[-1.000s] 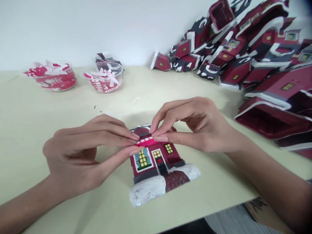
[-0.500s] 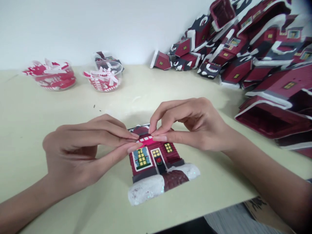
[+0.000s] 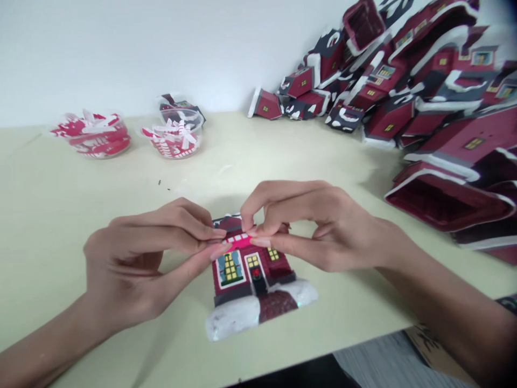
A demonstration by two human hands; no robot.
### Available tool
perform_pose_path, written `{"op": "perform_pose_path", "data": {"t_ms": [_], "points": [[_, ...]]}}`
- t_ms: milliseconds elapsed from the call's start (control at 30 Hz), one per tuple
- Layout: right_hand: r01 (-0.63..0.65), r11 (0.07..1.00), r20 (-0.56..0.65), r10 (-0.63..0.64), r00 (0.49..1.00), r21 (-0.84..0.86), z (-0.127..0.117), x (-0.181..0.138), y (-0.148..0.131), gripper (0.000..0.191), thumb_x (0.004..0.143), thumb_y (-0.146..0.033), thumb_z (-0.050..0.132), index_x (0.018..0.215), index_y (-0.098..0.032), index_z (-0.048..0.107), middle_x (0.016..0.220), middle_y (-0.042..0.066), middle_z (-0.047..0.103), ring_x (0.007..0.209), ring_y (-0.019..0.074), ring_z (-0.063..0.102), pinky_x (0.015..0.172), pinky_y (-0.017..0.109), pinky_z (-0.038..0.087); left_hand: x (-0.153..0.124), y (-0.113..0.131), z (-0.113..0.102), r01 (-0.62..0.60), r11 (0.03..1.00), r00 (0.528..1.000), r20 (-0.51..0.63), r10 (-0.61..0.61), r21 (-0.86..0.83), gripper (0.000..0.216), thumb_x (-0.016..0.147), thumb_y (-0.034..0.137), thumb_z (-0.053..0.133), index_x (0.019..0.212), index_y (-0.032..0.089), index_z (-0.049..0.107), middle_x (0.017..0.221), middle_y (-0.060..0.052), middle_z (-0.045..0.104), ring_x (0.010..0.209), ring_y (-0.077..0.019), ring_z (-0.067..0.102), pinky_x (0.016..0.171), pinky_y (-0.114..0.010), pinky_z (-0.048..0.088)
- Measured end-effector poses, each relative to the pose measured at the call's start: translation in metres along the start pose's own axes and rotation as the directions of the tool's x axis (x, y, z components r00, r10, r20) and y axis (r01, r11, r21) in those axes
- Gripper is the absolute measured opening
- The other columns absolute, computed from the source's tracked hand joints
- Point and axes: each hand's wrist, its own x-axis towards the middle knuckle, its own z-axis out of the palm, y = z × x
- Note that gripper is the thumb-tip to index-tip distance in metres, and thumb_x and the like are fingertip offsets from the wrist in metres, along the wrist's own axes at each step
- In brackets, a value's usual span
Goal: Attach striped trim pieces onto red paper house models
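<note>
A small dark-red model house [image 3: 278, 269] with yellow windows, a dark door and a snowy white base lies flat on the table before me. Over its upper front runs a short pink-red strip with white blocks [image 3: 237, 242]. Its left end is pinched between the thumb and fingers of my left hand [image 3: 141, 264]. From the other side, my right hand [image 3: 319, 226] pinches the right end the same way. Fingers cover both ends of the strip and part of the roof. Whether the strip touches the house, I cannot tell.
Many red and dark model houses [image 3: 390, 126] are heaped at the right. Toward the wall stand a clear tub of red-and-white pieces [image 3: 100, 143] and a smaller similar tub [image 3: 177, 145]. Behind the smaller one lies another dark piece [image 3: 167, 101]. The table's front edge [image 3: 343, 353] runs below.
My view has shifted slightly. Both hands still pinch the strip over the house, and the right hand sits a little lower in view.
</note>
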Motion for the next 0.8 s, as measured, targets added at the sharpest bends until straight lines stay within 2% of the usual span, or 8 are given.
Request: {"op": "perform_pose_path", "data": {"t_ms": [133, 233, 300, 433, 567, 633, 733, 800], "points": [[0.066, 0.996, 0.044, -0.063, 0.997, -0.065, 0.003, -0.002, -0.008, 0.019, 0.098, -0.005, 0.052, 0.082, -0.01, 0.062, 0.105, 0.012, 0.067, 0.088, 0.0123, 0.063, 0.077, 0.025, 0.053, -0.004, 0.006, -0.002, -0.004, 0.991, 0.999, 0.046, -0.003, 0.136, 0.018, 0.082, 0.008, 0.072, 0.075, 0.025, 0.073, 0.08, 0.002, 0.073, 0.077, -0.0177, 0.069, 0.064, -0.032, 0.06], [0.076, 0.983, 0.05, -0.069, 0.996, -0.164, 0.006, -0.004, -0.015, 0.021, 0.098, -0.003, 0.047, 0.09, -0.01, 0.064, 0.103, 0.011, 0.068, 0.092, 0.0132, 0.064, 0.083, 0.024, 0.053, -0.011, 0.01, -0.002, -0.001, 0.987, 0.999, -0.032, 0.006, 0.161, 0.017, 0.082, 0.01, 0.073, 0.075, 0.025, 0.07, 0.081, 0.002, 0.072, 0.076, -0.0167, 0.069, 0.065, -0.031, 0.061], [0.083, 0.978, 0.057, -0.073, 0.996, -0.193, 0.007, -0.006, -0.017, 0.021, 0.099, -0.003, 0.046, 0.096, -0.01, 0.065, 0.106, 0.01, 0.068, 0.094, 0.0129, 0.065, 0.086, 0.023, 0.053, -0.014, 0.013, -0.002, -0.028, 0.983, 0.999, -0.034, 0.035, 0.182, 0.015, 0.082, 0.011, 0.074, 0.078, 0.025, 0.071, 0.082, 0.002, 0.073, 0.075, -0.0167, 0.069, 0.064, -0.031, 0.061], [0.092, 0.988, 0.033, -0.088, 0.996, -0.123, 0.007, -0.015, -0.013, 0.016, 0.099, -0.005, 0.05, 0.102, -0.008, 0.065, 0.12, 0.014, 0.065, 0.108, 0.0149, 0.064, 0.093, 0.026, 0.052, -0.012, 0.017, -0.002, -0.042, 0.975, 0.999, 0.033, 0.036, 0.216, 0.016, 0.082, 0.008, 0.073, 0.081, 0.024, 0.074, 0.085, 0.0, 0.076, 0.079, -0.0198, 0.072, 0.061, -0.032, 0.061], [0.022, 1.0, -0.08, -0.021, 0.997, 0.006, 0.013, -0.019, -0.003, 0.012, 0.098, -0.012, 0.058, 0.089, -0.012, 0.066, 0.113, 0.011, 0.066, 0.096, 0.0145, 0.065, 0.081, 0.029, 0.055, -0.004, 0.006, -0.004, -0.152, 0.984, 0.988, 0.012, 0.151, 0.092, 0.02, 0.076, 0.002, 0.077, 0.08, 0.021, 0.073, 0.08, 0.0, 0.074, 0.074, -0.0172, 0.07, 0.06, -0.03, 0.059], [0.003, 1.0, -0.148, 0.001, 0.989, 0.023, 0.018, -0.018, 0.0, 0.012, 0.095, -0.013, 0.061, 0.085, -0.013, 0.066, 0.107, 0.01, 0.067, 0.09, 0.0145, 0.066, 0.076, 0.029, 0.056, -0.003, -0.001, -0.006, -0.179, 0.98, 0.984, 0.038, 0.177, 0.091, 0.021, 0.076, 0.003, 0.079, 0.083, 0.023, 0.074, 0.081, 0.001, 0.075, 0.077, -0.0174, 0.069, 0.068, -0.033, 0.061], [0.019, 1.0, -0.243, -0.023, 0.97, -0.016, 0.026, -0.015, 0.0, 0.012, 0.092, -0.012, 0.064, 0.08, -0.012, 0.065, 0.099, 0.011, 0.069, 0.081, 0.0136, 0.066, 0.067, 0.026, 0.054, -0.006, -0.007, -0.006, -0.087, 0.995, 0.996, 0.041, 0.085, 0.055, 0.024, 0.079, 0.005, 0.077, 0.087, 0.027, 0.077, 0.086, 0.003, 0.078, 0.084, -0.0189, 0.072, 0.085, -0.041, 0.062], [0.036, 0.998, -0.282, -0.048, 0.958, -0.046, 0.03, -0.014, -0.001, 0.014, 0.091, -0.011, 0.065, 0.077, -0.012, 0.064, 0.095, 0.01, 0.069, 0.08, 0.0128, 0.066, 0.066, 0.024, 0.054, -0.01, -0.01, -0.004, 0.017, 0.999, 0.999, 0.035, -0.016, -0.032, 0.026, 0.081, 0.003, 0.073, 0.087, 0.029, 0.077, 0.09, 0.004, 0.078, 0.089, -0.0197, 0.073, 0.085, -0.039, 0.063]]}}
